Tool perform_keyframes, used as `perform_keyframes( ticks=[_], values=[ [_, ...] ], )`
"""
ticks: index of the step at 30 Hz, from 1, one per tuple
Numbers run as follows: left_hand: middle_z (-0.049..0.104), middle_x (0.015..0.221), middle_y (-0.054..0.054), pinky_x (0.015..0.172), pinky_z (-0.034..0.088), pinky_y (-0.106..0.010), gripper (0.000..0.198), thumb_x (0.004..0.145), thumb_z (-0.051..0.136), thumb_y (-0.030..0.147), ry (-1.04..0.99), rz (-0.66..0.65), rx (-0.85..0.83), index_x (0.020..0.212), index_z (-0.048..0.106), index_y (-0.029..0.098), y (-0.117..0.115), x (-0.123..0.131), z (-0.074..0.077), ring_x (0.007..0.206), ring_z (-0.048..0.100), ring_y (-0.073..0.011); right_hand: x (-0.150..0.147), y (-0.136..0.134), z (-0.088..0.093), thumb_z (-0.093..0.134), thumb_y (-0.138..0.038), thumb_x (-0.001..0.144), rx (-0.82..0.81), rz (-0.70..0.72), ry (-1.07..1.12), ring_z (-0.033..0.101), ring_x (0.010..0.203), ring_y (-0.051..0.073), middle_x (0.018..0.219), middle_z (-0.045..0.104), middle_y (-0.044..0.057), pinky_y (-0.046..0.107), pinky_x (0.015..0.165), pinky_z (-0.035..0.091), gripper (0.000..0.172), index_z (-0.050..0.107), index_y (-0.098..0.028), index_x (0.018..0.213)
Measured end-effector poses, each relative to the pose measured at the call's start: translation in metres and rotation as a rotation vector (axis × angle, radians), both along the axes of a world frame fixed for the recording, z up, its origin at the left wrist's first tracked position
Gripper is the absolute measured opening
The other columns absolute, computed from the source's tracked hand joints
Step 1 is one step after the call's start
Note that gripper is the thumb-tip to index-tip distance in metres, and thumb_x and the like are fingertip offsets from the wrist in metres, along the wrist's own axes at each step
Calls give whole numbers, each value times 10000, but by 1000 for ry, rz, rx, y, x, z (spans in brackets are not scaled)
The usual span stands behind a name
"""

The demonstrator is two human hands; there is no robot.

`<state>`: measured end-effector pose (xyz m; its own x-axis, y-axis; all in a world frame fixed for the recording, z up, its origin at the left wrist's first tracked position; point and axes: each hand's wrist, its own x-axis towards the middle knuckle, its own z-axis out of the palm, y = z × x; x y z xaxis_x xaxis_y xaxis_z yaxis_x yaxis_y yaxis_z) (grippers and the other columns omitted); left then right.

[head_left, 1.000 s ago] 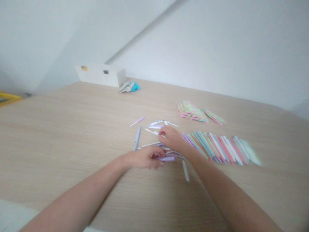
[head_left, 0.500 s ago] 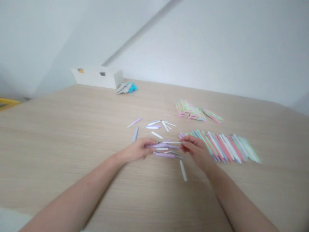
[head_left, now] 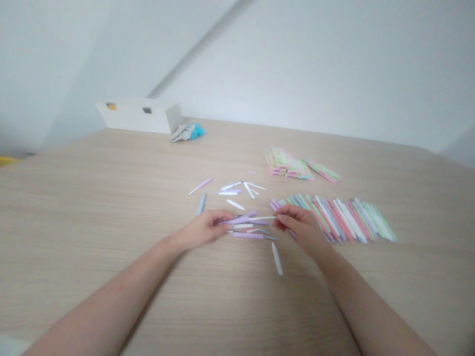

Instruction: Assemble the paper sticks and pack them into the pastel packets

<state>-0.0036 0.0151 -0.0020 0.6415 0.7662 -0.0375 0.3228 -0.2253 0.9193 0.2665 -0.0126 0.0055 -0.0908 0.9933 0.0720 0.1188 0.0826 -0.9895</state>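
Head view: left hand [head_left: 198, 230] pinches a lilac stick [head_left: 237, 219] among loose sticks [head_left: 232, 190] on the table [head_left: 92, 222]. Right hand [head_left: 300, 226] curls at the tip of a white stick [head_left: 261, 218] (grip unclear), just beside a pastel row [head_left: 343, 220].

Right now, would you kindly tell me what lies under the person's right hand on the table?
The end of a thin lilac strip pokes out beneath the right hand, on the wooden table. Anything directly under the palm is covered, so it cannot be seen.
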Motion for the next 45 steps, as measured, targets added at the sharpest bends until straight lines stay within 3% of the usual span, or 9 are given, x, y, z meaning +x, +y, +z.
perform_keyframes(
  ticks=[6, 11, 28, 33, 40, 45],
  values=[
    [652, 886, -43, 695, 445, -230, 310, 860, 521, 346, -12, -12, 81, 1042, 637, 123, -1, 1, 3, 760, 553, -129, -10, -4, 5, 647, -335, 741, -17, 30, -52, 565, 549, 106, 652, 665, 6, 233, 544, 446, 178, 628, -164, 789],
    [664, 1058, -75, 850, 442, -277, 315, 858, 530, 337, -21, -10, 93, 1067, 634, 126, 1, 0, -3, 938, 581, -172, -18, -7, 7, 659, -363, 732, -56, 36, -107, 580, 533, 106, 624, 661, 0, 228, 539, 462, 201, 604, -171, 745],
    [611, 841, -25, 660, 413, -205, 283, 855, 519, 370, -4, -21, 105, 961, 626, 131, -3, 2, 0, 727, 512, -121, -21, -8, 0, 714, -394, 682, -60, -36, -104, 615, 515, 124, 618, 694, 33, 230, 502, 483, 244, 664, -160, 727],
    [597, 847, -34, 667, 413, -213, 301, 856, 509, 382, 1, -19, 114, 971, 620, 127, -4, 1, 0, 750, 503, -132, -23, -8, -4, 720, -408, 676, -68, -38, -51, 612, 508, 128, 617, 697, 40, 232, 485, 478, 257, 664, -159, 713],
    [609, 858, -27, 681, 413, -211, 307, 852, 520, 385, -8, -45, 93, 992, 627, 133, -3, 0, -1, 750, 512, -129, -17, -7, 4, 692, -383, 702, -58, 3, -40, 637, 553, 140, 662, 712, 40, 250, 533, 509, 223, 695, -166, 754],
    [627, 890, -33, 686, 414, -213, 304, 852, 523, 379, -18, -50, 78, 1004, 629, 137, -2, 0, -2, 768, 529, -134, -10, -8, 7, 669, -351, 737, -49, 50, -38, 662, 599, 140, 691, 722, 27, 247, 562, 516, 193, 617, -181, 812]
  ],
)
